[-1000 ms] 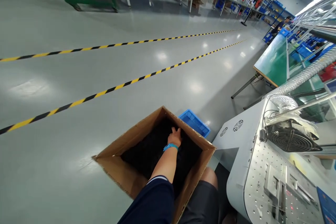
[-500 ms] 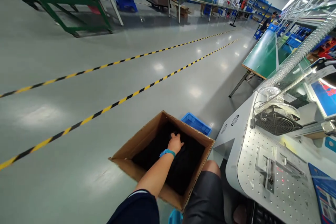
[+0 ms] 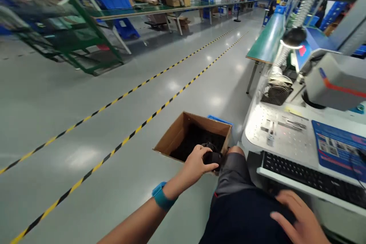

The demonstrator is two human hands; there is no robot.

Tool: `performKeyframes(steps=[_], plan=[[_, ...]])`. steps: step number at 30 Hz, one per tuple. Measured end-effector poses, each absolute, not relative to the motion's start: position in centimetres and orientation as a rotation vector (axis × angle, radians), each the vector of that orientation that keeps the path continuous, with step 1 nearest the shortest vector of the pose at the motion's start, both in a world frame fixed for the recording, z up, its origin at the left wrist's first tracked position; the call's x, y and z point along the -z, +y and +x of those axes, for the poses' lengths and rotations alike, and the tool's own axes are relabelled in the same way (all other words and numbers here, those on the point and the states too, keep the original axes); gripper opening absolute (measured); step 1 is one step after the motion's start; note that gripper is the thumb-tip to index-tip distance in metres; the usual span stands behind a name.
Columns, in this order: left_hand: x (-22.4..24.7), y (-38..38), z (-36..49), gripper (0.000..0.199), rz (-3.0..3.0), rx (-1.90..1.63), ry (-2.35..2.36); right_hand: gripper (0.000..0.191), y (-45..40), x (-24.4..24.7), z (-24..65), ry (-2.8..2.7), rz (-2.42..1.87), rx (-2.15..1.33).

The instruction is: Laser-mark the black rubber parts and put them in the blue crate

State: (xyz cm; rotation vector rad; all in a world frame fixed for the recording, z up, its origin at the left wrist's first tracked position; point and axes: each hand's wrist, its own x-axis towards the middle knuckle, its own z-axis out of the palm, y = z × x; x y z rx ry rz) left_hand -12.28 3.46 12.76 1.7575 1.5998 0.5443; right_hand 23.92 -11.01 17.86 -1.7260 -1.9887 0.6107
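Observation:
A blue band circles the wrist of my left hand [image 3: 196, 164], whose fingers are closed around several black rounded parts [image 3: 212, 157] above the near edge of an open cardboard box [image 3: 168, 135]. What exactly these parts are I cannot make out. Inside the box lies a dark heap of black pieces [image 3: 184, 145]. Low on the right, my right hand [image 3: 300, 219] hovers by my lap, slightly blurred, with thumb and fingers apart and nothing seen between them.
To the right stands a machine bench with a perforated metal plate [image 3: 257, 122], a small fixture, a keyboard [image 3: 309, 177] and a blue printed mat [image 3: 337, 145]. A blue bin [image 3: 220, 119] shows behind the box. Yellow-black floor tape [image 3: 137, 131] runs along the left.
My left hand has risen out of the box with black parts in its grasp. My right hand has come into view. The camera has turned up and to the right.

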Motion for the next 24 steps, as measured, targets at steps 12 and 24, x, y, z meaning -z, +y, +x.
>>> performKeyframes(steps=[12,24], plan=[[-17.5,-4.5,2.0,0.041,1.742,-0.389,1.262,0.046,-8.6,-15.8,18.1,-2.121,-1.666,-0.748],[-8.7,-1.5,-1.8,0.062,1.378,-0.193,1.349,0.053,-5.2,-16.8,31.4,-1.373,-1.542,-0.895]])
